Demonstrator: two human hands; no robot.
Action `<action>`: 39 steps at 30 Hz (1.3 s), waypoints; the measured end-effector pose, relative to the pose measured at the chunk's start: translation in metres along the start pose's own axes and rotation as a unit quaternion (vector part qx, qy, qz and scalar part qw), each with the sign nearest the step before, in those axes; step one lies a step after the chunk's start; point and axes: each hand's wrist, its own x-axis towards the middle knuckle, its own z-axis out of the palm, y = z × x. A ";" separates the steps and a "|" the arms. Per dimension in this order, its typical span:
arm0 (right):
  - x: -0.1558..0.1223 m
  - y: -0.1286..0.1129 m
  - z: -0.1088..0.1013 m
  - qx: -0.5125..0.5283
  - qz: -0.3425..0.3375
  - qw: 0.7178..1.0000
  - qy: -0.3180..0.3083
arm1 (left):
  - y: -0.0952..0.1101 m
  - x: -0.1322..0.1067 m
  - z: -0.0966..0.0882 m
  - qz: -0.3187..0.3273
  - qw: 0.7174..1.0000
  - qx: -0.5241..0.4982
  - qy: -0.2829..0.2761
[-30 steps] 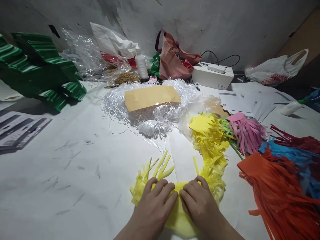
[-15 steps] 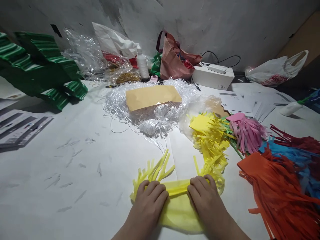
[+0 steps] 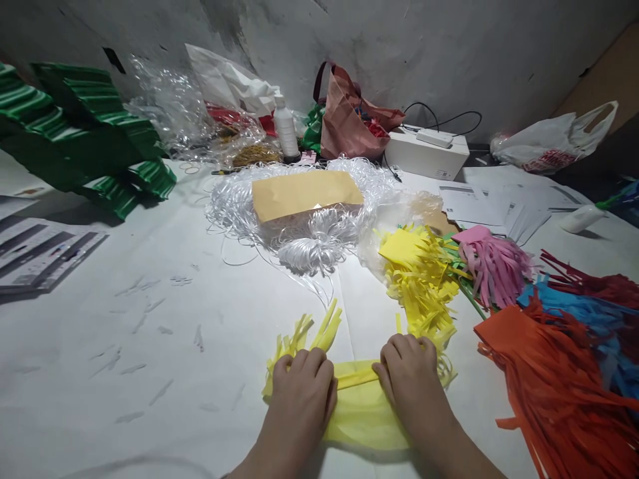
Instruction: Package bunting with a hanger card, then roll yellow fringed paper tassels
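Observation:
A sheet of yellow tissue paper [image 3: 364, 416] lies on the white table before me, with a narrow folded or rolled band [image 3: 356, 378] across it. Curled fingers of my left hand [image 3: 302, 389] press on the left end of that band. At the other end, my right hand [image 3: 410, 372] is closed over the band in the same way; both sets of fingertips are partly hidden. Cut yellow fringe [image 3: 327, 326] sticks out beyond my left hand. More yellow fringed paper [image 3: 424, 279] lies past my right hand, partly touching the sheet.
Red-orange fringed paper [image 3: 554, 379], blue fringe [image 3: 574, 306] and a pink tassel [image 3: 492, 266] lie to the right. Ahead, a brown cardboard piece [image 3: 307, 193] rests on white string [image 3: 229, 206]. Green folded paper [image 3: 100, 146] stands at left; paper scraps [image 3: 110, 359] lie nearer.
Both hands have shifted slightly away from me along the sheet, the fingers curling over the band. The sheet's near edge has moved a little forward, and the left fringe has shifted.

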 end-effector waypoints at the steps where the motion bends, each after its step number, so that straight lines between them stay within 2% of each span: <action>1: 0.001 -0.002 -0.003 0.017 -0.026 0.999 0.014 | 0.000 -0.001 0.001 0.008 1.000 -0.015 0.015; 3: 0.002 -0.006 -0.009 0.061 -0.117 0.991 0.029 | 0.002 -0.002 0.001 0.032 0.998 -0.049 0.040; 5: 0.002 -0.011 -0.010 0.082 -0.208 0.975 0.009 | 0.003 -0.002 -0.002 0.054 0.995 -0.069 0.048; 7: 0.001 -0.015 -0.006 0.071 -0.242 0.968 -0.014 | 0.003 -0.001 -0.004 0.069 0.994 -0.077 0.034; 10: 0.000 -0.016 0.002 0.053 -0.227 0.972 -0.022 | -0.001 0.000 -0.005 0.089 0.992 -0.081 0.029; 15: 0.002 -0.015 0.004 0.062 -0.207 0.976 -0.022 | -0.007 0.002 -0.001 0.128 0.987 -0.063 0.067; 22: 0.001 -0.022 0.005 0.027 -0.243 0.969 -0.015 | -0.008 0.003 -0.003 0.129 0.986 -0.090 0.055; 27: -0.003 -0.007 0.000 0.023 -0.241 0.970 -0.024 | -0.011 -0.004 0.001 0.133 0.984 -0.099 0.072; 33: -0.013 0.014 -0.009 0.110 -0.169 0.979 -0.027 | -0.011 -0.010 -0.003 0.070 0.983 -0.150 0.080; 36: -0.014 0.012 -0.009 0.141 -0.113 0.983 -0.023 | -0.007 -0.009 -0.006 0.046 0.984 -0.156 0.076; 39: -0.009 0.003 -0.008 0.130 -0.071 0.989 -0.025 | -0.001 -0.005 -0.011 0.022 0.991 -0.130 0.040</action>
